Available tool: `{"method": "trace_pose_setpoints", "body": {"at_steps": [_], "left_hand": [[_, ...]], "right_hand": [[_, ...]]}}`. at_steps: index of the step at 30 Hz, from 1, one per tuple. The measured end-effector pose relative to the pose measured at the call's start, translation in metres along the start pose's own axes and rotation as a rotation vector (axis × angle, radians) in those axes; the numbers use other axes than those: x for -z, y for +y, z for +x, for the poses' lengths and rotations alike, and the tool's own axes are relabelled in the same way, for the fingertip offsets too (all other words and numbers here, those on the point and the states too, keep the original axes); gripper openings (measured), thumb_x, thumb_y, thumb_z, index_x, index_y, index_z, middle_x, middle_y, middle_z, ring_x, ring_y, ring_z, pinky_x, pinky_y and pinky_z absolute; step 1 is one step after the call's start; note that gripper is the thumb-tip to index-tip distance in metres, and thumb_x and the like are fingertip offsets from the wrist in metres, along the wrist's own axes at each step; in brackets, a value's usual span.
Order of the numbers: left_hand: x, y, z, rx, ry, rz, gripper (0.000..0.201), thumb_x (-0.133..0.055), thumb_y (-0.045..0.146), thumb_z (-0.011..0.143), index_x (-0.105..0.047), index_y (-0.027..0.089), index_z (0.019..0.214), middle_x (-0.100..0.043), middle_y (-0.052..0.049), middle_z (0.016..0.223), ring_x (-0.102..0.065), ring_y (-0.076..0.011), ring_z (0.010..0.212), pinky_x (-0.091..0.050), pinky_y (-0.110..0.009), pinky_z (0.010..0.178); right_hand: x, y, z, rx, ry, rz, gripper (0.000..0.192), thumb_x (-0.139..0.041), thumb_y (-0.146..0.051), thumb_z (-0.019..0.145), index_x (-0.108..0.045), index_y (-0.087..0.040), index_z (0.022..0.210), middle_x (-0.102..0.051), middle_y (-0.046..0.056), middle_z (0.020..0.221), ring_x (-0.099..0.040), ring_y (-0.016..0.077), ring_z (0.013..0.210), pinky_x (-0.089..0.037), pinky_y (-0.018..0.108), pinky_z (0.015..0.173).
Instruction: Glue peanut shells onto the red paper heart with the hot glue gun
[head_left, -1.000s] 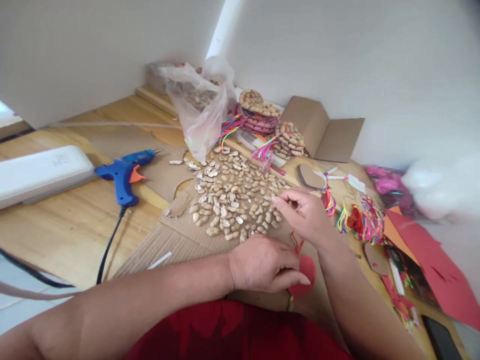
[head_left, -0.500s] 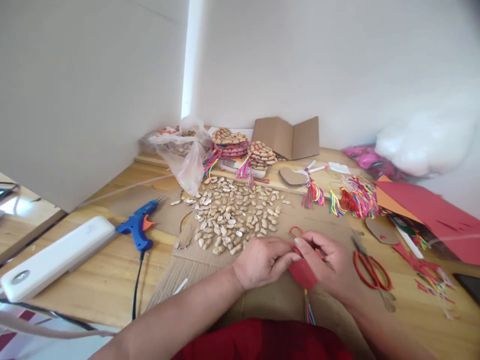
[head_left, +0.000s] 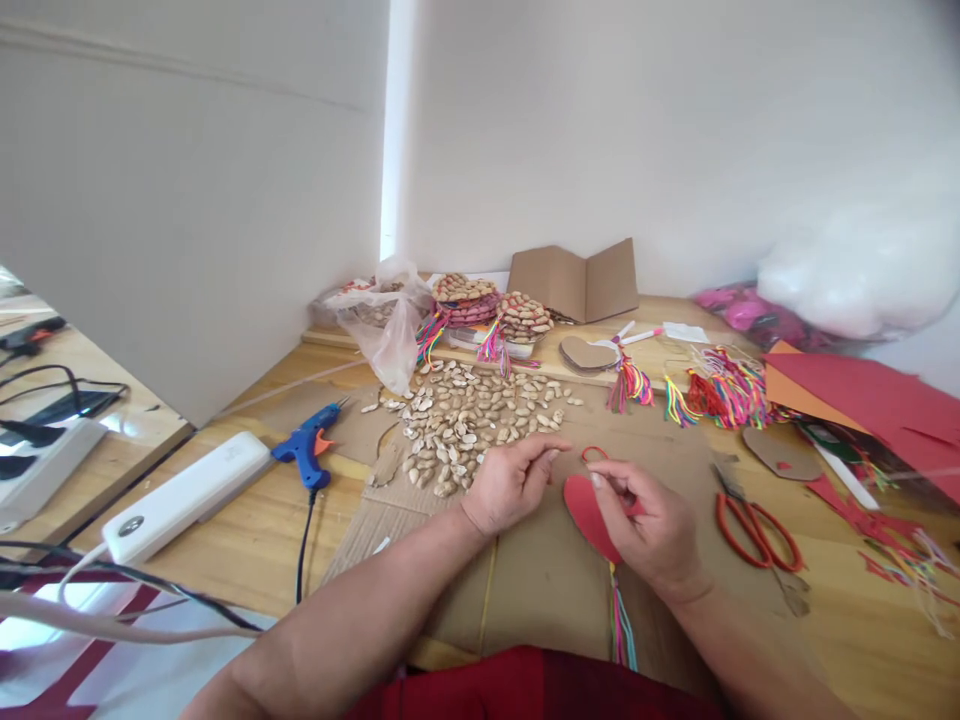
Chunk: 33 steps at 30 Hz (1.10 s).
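A red heart-shaped piece [head_left: 590, 515] is pinched between the thumb and fingers of my right hand [head_left: 651, 520], near its top. From its lower tip hangs a tassel [head_left: 622, 620] of several coloured threads, and a small red cord loop [head_left: 595, 453] stands up at its top edge. Just to the left, apart from the heart, my left hand [head_left: 517, 482] has its thumb and forefinger brought together; anything between them is too small to make out. Beyond that hand, peanut shells [head_left: 480, 410] lie spread over the cardboard [head_left: 540, 590].
On the left are a blue glue gun [head_left: 307, 445] and a white power bank-like bar [head_left: 187, 495]. Red-handled scissors [head_left: 757, 525] lie at right, near red paper [head_left: 870, 410]. Tassels [head_left: 731, 390], cardboard hearts [head_left: 589, 353] and peanut-covered hearts [head_left: 465, 290] sit farther back.
My left hand has come away from the heart toward the left, uncovering more of its red face. My right hand still holds it. The view has shifted slightly.
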<state>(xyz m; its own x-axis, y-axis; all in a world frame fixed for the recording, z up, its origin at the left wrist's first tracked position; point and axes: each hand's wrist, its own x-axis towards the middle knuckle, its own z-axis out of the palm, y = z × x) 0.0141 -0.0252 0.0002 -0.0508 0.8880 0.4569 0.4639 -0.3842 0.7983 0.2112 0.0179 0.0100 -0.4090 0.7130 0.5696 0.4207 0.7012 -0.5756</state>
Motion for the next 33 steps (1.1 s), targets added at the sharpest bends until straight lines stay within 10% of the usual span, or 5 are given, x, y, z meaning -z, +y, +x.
{"method": "trace_pose_setpoints", "body": {"at_steps": [9,16,25,33], "left_hand": [[0.004,-0.001,-0.002,0.038,0.180,-0.017,0.032,-0.047,0.036,0.102,-0.066,0.016,0.116,-0.061,0.001,0.068,-0.058,-0.0096,0.058,-0.049,-0.019,0.059],[0.072,-0.015,0.025,0.145,0.613,0.091,0.032,-0.046,0.028,0.097,-0.056,0.019,0.125,-0.069,-0.005,0.091,-0.063,-0.0129,0.071,-0.054,-0.024,0.066],[0.109,-0.016,0.044,0.401,-0.063,0.737,0.018,-0.062,0.016,0.084,-0.076,0.020,0.093,-0.077,-0.004,0.098,-0.069,-0.0249,0.097,-0.049,-0.037,0.094],[0.109,-0.028,0.037,0.296,-0.112,0.763,0.022,-0.058,0.015,0.086,-0.078,0.024,0.094,-0.077,-0.003,0.102,-0.064,-0.0238,0.105,-0.043,-0.039,0.101]], "right_hand": [[-0.003,0.018,-0.003,-0.202,-0.015,0.246,0.021,-0.057,-0.037,0.098,-0.069,-0.020,0.101,-0.060,-0.001,0.066,-0.052,0.0157,0.057,-0.042,0.029,0.057],[0.000,0.021,0.003,-0.240,0.020,0.353,0.034,-0.055,-0.042,0.098,-0.066,-0.018,0.077,-0.055,-0.002,0.059,-0.047,0.0122,0.052,-0.038,0.025,0.054],[-0.002,0.025,0.008,-0.255,0.088,0.342,0.037,-0.056,-0.041,0.096,-0.063,-0.017,0.069,-0.044,-0.005,0.053,-0.040,0.0104,0.048,-0.032,0.024,0.049],[-0.003,0.030,0.010,-0.298,0.105,0.323,0.036,-0.058,-0.041,0.096,-0.064,-0.017,0.070,-0.044,-0.005,0.051,-0.037,0.0098,0.046,-0.029,0.025,0.047]]}}
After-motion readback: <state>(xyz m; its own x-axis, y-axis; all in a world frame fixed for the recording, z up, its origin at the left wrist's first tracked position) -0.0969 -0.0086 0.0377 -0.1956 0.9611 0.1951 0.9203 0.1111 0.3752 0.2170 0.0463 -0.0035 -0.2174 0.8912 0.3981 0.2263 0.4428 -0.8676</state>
